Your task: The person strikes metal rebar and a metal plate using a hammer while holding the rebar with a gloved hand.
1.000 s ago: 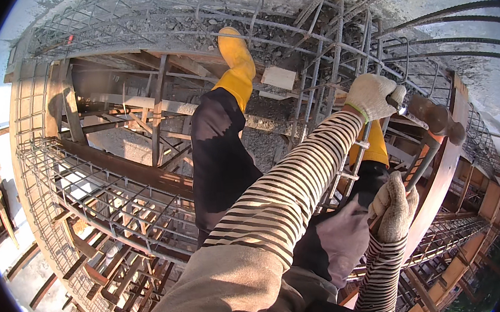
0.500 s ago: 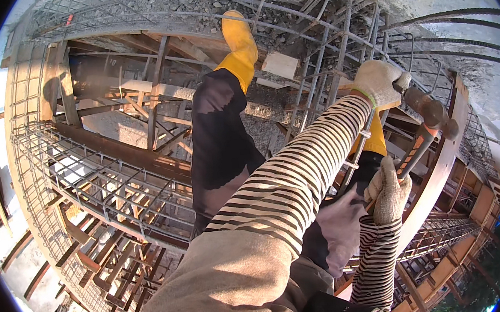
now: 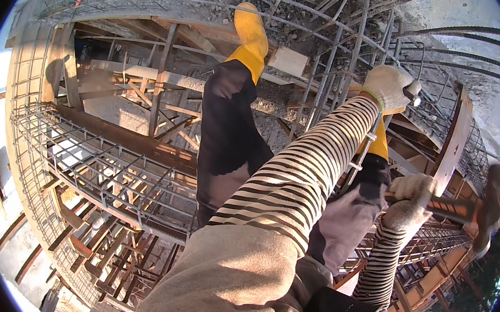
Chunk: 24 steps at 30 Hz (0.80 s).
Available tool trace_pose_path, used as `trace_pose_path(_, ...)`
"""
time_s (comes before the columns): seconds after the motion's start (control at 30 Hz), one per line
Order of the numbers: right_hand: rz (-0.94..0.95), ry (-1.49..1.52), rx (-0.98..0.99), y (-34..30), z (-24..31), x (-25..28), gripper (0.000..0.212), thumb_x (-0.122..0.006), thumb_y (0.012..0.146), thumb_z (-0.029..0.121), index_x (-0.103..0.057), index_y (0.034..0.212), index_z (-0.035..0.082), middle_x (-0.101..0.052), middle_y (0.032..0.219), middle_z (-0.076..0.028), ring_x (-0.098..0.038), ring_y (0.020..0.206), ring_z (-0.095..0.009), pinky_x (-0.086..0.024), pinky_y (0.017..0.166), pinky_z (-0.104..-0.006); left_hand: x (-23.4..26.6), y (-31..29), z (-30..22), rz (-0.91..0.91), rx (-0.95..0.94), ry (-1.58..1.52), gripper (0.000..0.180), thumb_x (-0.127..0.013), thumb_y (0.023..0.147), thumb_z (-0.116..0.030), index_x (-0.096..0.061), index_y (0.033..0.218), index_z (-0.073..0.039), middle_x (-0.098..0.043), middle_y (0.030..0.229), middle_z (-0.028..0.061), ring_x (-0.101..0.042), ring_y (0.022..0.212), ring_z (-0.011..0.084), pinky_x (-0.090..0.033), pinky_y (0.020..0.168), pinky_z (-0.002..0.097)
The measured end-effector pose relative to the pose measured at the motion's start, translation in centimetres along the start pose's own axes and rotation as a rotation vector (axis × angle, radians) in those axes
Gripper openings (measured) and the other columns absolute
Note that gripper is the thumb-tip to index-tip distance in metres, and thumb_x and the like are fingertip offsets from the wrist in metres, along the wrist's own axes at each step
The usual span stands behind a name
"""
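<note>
Gloved in off-white knit, my left hand [image 3: 385,87] is closed around a short dark metal bar [image 3: 413,88]. Only the bar's end sticks out past the fingers; the rest is hidden, so its exact kind cannot be told. That hand is beside upright steel rebar [image 3: 337,66] near the concrete. Lower and to the right, my right hand [image 3: 409,201], also gloved, grips a hammer [image 3: 489,211] by its dark and orange handle. The hammer's head, slightly blurred, points away to the right, apart from the bar. Both forearms wear black-and-white striped sleeves.
My yellow boots [image 3: 250,32] are planted apart among timber and rebar. A rebar cage [image 3: 113,169] runs along the left above open timber framing. Thick bent bars [image 3: 460,30] jut from the concrete wall at the upper right. A wooden board [image 3: 454,142] stands right of my hands.
The hammer has swung away from the bar, down and to the right, with my right hand. My left hand keeps its grip on the bar; the whole view has shifted slightly.
</note>
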State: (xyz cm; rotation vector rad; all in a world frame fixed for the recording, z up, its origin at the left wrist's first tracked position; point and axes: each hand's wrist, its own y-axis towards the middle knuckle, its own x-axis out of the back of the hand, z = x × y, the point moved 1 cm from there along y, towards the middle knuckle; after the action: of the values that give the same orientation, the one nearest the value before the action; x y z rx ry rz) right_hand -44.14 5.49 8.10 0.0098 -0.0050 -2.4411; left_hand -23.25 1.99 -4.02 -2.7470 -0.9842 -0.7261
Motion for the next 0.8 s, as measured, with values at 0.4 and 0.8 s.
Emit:
trace_pose_path(0.4, 0.258, 0.189, 0.492, 4.1, 14.9, 3.0, 0.038, -0.044, 0.106, 0.015, -0.035, 0.069, 0.018, -0.031, 0.065, 0.004, -0.030, 0.054, -0.008, -0.034, 0.057, -0.0241, 0.1, 0.2, 0.9, 0.013, -0.005, 0.066, 0.032, -0.067, 0.088, -0.044, -0.076, 0.087, -0.013, -0.074, 0.084, 0.0145, -0.072, 0.083, 0.0350, -0.057, 0.080, 0.0467)
trace_pose_path(0.8, 0.068, 0.217, 0.036, -0.5, 6.4, 0.4, 0.029, -0.065, 0.104, 0.021, -0.049, 0.084, 0.008, -0.040, 0.061, 0.002, -0.033, 0.045, -0.008, -0.028, 0.039, -0.0251, -0.5, -0.3, 2.2, -0.148, -0.140, 0.030, 0.040, -0.063, 0.092, -0.045, -0.069, 0.077, -0.008, -0.069, 0.081, 0.0150, -0.068, 0.083, 0.0384, -0.054, 0.078, 0.0500)
